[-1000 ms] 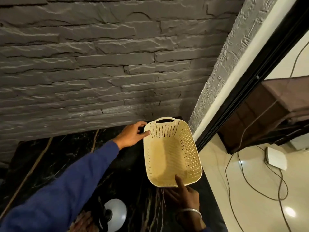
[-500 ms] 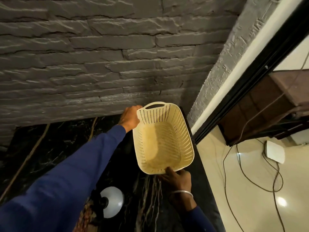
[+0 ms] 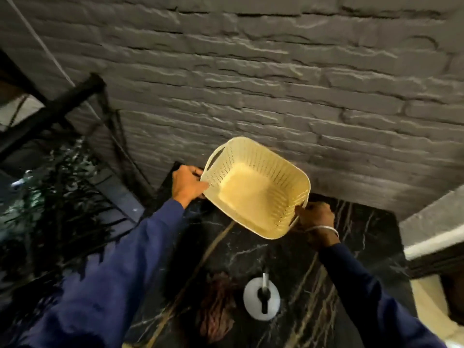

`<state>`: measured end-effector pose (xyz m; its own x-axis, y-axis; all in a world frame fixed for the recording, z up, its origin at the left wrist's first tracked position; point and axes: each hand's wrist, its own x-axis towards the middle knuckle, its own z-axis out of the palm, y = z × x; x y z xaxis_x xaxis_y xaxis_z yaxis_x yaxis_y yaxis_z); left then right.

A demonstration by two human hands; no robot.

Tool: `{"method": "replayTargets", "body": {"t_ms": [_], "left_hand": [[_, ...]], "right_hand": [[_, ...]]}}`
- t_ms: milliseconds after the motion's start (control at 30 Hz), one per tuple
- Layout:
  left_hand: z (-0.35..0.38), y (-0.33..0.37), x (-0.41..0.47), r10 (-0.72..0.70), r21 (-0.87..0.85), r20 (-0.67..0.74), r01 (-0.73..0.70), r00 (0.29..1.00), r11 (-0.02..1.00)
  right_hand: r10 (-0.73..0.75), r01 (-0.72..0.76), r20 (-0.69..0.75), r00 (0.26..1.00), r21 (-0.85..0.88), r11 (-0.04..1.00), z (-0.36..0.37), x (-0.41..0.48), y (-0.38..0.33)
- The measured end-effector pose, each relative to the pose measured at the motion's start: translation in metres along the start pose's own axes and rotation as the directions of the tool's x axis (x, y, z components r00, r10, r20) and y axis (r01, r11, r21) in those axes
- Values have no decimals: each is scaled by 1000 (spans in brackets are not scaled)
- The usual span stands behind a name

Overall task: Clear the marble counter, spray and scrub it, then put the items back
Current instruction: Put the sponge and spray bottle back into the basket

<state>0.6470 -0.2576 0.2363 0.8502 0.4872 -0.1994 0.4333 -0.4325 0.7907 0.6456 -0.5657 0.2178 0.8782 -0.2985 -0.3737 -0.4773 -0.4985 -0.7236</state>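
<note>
An empty cream plastic basket [image 3: 256, 189] with perforated walls and slot handles is held tilted over the back of the black marble counter [image 3: 356, 237], close to the grey stone wall. My left hand [image 3: 187, 184] grips its left rim. My right hand [image 3: 315, 217], with a metal bangle on the wrist, grips the handle at its right end. Both sleeves are dark blue.
A white spray bottle [image 3: 261, 298] with a black trigger stands on the counter near me, beside a brownish rag [image 3: 216, 305]. A black metal railing [image 3: 62, 151] and dark foliage lie to the left. A grey textured wall corner [image 3: 431, 217] bounds the counter on the right.
The basket has swung left, from the right end of the counter to the back left by the wall. My view turned left with it. My right hand shifted from under the near edge to the handle.
</note>
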Motion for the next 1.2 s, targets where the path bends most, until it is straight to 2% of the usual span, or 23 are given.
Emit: {"method": "replayTargets", "body": {"t_ms": [167, 367, 700, 767, 833, 867, 933, 967, 1000, 1067, 1133, 1200], "left_hand": [[-37, -84, -25, -204, -84, -17, 202, 979, 976], [-38, -131, -39, -296, -112, -14, 292, 955, 950], [-29, -129, -39, -269, -39, -38, 267, 962, 963], [-29, -136, -33, -256, -74, -21, 253, 967, 965], [-32, -144, -33, -171, -45, -86, 168, 982, 985], [-35, -148, -38, -114, 36, -162, 121, 980, 992], [-39, -160, -59, -26, 181, -320, 88, 947, 980], [-36, -168, -73, 4, 226, -319, 72, 948, 971], [-29, -180, -88, 9, 272, -239, 58, 971, 961], [-11, -195, -119, -45, 308, 82, 17, 996, 951], [7, -199, -149, -108, 383, 411, -64, 905, 922], [19, -200, -168, -169, 496, 550, -157, 818, 854]], "right_hand": [[-71, 106, 204, 976, -163, 981, 61, 23, -17], [-45, 110, 265, 963, -234, 966, 85, 5, -28], [-38, 74, 173, 984, -205, 976, 107, 43, 12], [-34, 70, 204, 978, -175, 982, 98, 21, 0], [-4, 51, 244, 970, -188, 981, 86, 12, 2], [-32, 79, 228, 973, -200, 977, 76, 6, 10], [-222, 274, 192, 956, -311, 910, 56, -2, 40], [-289, 385, 283, 915, -392, 835, 47, -8, 59], [-280, 459, 426, 860, -409, 788, 40, -20, 75], [-155, 533, 697, 700, -366, 763, 38, -42, 105], [-184, 641, 788, 587, -314, 700, 45, -61, 123], [-260, 648, 755, 602, -272, 712, 53, -75, 135]]}}
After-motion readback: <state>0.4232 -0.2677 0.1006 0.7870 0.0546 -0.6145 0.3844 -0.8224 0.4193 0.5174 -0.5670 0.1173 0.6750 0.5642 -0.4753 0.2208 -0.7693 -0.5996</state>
